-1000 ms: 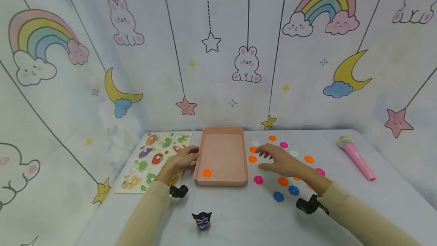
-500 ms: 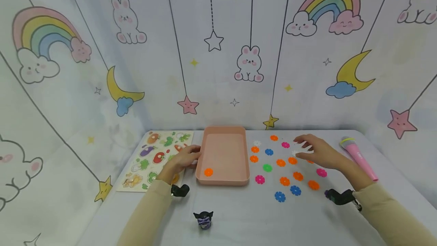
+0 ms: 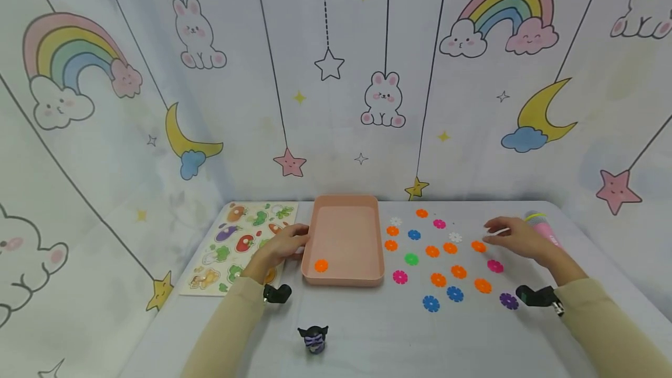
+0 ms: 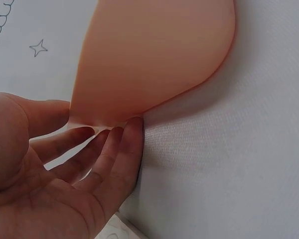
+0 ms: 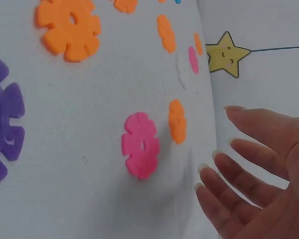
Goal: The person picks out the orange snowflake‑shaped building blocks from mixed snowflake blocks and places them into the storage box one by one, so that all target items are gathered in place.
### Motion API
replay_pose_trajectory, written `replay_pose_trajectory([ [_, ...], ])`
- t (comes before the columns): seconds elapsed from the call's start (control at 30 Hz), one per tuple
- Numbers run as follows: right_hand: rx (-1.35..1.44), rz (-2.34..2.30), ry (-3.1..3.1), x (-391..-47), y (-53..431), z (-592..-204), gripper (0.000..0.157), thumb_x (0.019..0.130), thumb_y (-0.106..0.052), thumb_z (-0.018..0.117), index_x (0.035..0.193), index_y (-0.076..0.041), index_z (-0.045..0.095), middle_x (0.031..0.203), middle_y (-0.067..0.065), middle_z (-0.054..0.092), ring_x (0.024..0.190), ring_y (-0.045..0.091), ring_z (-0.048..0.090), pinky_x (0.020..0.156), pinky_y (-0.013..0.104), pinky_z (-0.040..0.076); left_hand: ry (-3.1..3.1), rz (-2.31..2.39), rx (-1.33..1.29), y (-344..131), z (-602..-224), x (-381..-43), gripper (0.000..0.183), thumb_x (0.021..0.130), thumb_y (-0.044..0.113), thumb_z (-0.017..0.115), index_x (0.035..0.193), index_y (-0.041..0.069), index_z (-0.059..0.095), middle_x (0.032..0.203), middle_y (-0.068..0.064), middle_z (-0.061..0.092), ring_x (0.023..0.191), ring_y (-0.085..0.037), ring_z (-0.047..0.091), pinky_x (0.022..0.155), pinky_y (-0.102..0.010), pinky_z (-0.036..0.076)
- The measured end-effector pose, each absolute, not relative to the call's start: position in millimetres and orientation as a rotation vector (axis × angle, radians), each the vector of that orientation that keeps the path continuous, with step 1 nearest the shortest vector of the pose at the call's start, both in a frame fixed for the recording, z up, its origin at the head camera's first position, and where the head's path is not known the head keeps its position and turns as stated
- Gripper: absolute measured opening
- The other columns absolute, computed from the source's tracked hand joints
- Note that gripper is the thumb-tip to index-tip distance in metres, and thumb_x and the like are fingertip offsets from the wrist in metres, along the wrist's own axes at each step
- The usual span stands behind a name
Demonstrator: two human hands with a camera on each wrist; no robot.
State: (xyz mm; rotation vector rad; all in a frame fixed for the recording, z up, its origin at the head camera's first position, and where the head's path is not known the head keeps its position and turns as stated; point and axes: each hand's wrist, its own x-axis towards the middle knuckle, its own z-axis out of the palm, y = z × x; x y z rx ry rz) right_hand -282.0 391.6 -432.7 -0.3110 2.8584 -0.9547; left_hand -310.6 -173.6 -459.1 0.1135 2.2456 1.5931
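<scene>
My left hand (image 3: 286,244) holds the left side of a peach-coloured tray (image 3: 343,280), thumb at the rim and fingertips along the bottom edge in the left wrist view. One orange snowflake disc (image 3: 321,265) lies inside the tray near its front. Over the right part of the table my right hand (image 3: 520,239) hovers with spread fingers and holds nothing. Its fingertips are right by an orange snowflake disc (image 3: 479,247). A pink snowflake disc (image 5: 140,145) and a purple one (image 5: 2,119) lie close by in the right wrist view.
Several other flower-shaped discs, including a green one (image 3: 412,259) and a blue one (image 3: 431,303), are scattered right of the tray. A vegetable puzzle board (image 3: 210,276) lies at left, a small dark figurine (image 3: 314,340) in front. A pink toy microphone (image 3: 545,230) is partly behind my right hand.
My right hand has moved right, away from the tray side and across the discs, to the orange disc near the microphone. My left hand stays on the tray.
</scene>
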Motion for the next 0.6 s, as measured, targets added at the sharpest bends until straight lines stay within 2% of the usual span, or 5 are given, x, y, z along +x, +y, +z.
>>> replay_pose_trajectory([
  [0.37, -0.209, -0.917, 2.823, -295, 404, -461, 0.051, 0.098, -0.037, 0.069, 0.127, 0.005, 0.063, 0.118, 0.019, 0.066, 0.108, 0.037, 0.059, 0.092, 0.055, 0.055, 2.237, 1.589, 0.122, -175, -458, -311, 0.045, 0.109, 0.016, 0.047, 0.15, -0.003, 0.044, 0.143, -0.019, 0.054, 0.125, -0.033, 0.057, 0.101, -0.047, 0.054],
  [0.6, -0.149, -0.924, 2.787, -299, 399, -468, 0.045, 0.093, -0.033, 0.075, 0.12, 0.002, 0.067, 0.112, 0.013, 0.067, 0.104, 0.032, 0.059, 0.088, 0.049, 0.057, 2.231, 1.599, 0.116, -174, -460, -312, 0.045, 0.109, 0.017, 0.048, 0.15, -0.001, 0.045, 0.142, -0.017, 0.056, 0.124, -0.031, 0.058, 0.101, -0.047, 0.054],
])
